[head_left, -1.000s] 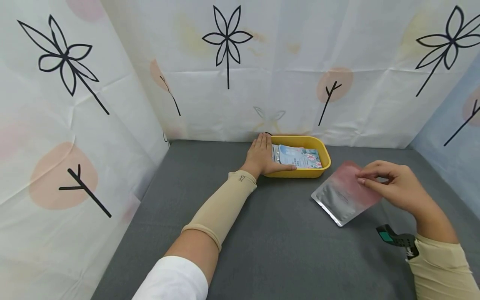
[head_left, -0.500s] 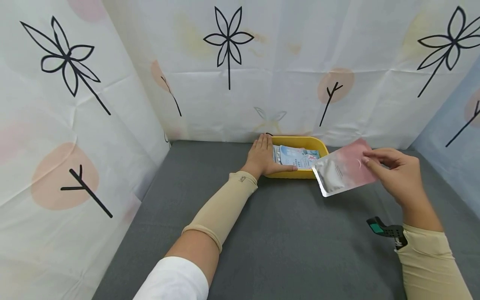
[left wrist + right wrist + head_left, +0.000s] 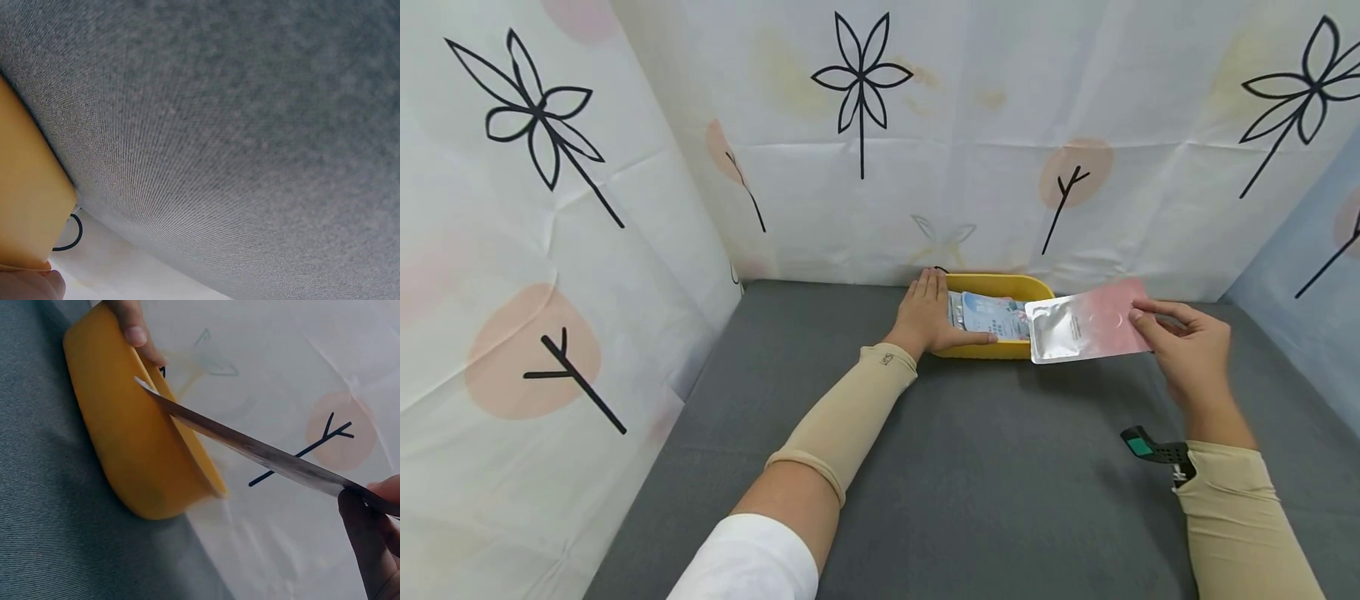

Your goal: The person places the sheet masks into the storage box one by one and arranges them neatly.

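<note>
My right hand (image 3: 1193, 354) pinches a pink and silver foil sachet (image 3: 1093, 323) by its pink end, between thumb and fingers. The sachet is held nearly level, its silver end over the right front of a yellow plastic basket (image 3: 992, 350). Seen edge-on in the right wrist view, the sachet (image 3: 250, 450) reaches past the basket's rim. My left hand (image 3: 925, 315) rests with straight fingers on the basket's left end, its thumb laid along the front rim. Inside the basket lie light blue printed sachets (image 3: 988, 315), partly covered by the held one.
A grey cloth (image 3: 970, 467) covers the table. Behind the basket hangs a white curtain (image 3: 985, 167) with leaf and flower prints, and another side of it rises at the left. A black strap with a green patch (image 3: 1150, 447) sits on my right wrist.
My right hand has lifted the foil sachet off the area right of the basket and carried it left and away from me, levelling it over the basket's edge. My left hand stays put.
</note>
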The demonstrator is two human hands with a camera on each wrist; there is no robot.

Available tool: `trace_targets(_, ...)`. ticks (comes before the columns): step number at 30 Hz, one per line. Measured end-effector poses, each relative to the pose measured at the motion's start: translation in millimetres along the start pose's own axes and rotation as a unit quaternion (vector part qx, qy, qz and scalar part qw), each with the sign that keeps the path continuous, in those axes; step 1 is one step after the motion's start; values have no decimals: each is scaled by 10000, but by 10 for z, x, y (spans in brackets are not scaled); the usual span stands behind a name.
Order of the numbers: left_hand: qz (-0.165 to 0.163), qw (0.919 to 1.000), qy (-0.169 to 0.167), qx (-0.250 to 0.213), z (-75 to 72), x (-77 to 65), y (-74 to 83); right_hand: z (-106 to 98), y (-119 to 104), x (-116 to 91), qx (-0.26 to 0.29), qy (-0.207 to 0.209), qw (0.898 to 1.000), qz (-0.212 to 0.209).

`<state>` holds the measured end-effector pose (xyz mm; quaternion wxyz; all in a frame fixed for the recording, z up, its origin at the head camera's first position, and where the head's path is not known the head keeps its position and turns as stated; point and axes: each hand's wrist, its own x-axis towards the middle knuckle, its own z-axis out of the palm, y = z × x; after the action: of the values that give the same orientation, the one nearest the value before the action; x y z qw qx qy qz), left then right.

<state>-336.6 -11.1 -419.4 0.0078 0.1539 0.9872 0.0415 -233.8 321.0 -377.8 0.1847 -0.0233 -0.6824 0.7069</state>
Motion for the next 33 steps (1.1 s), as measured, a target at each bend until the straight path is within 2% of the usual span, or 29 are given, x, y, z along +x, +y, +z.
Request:
trace_targets(5,-34,10000,-32,33,1,5,8,11,53,43,270,364,9983,370)
trace_targets(9,-50,9999,-134,-28,-9,7,10,17,100,84,229,492,9968,592)
trace_targets(16,-53,9998,-163,-85,-15,14,3,61,199,143,-241,411,9954,835)
trace_targets(20,-63,9996,-267,-66,7,46,1,85,269,168,-498,421,9941,863)
trace_targets(26,-46,9998,-213,-42,13,52,-9,115,348,197,-833,345,9923,851)
trace_targets(33,-4,9999,-170,-31,-3,36,-17,232,412,241,-1750,239,9808,824)
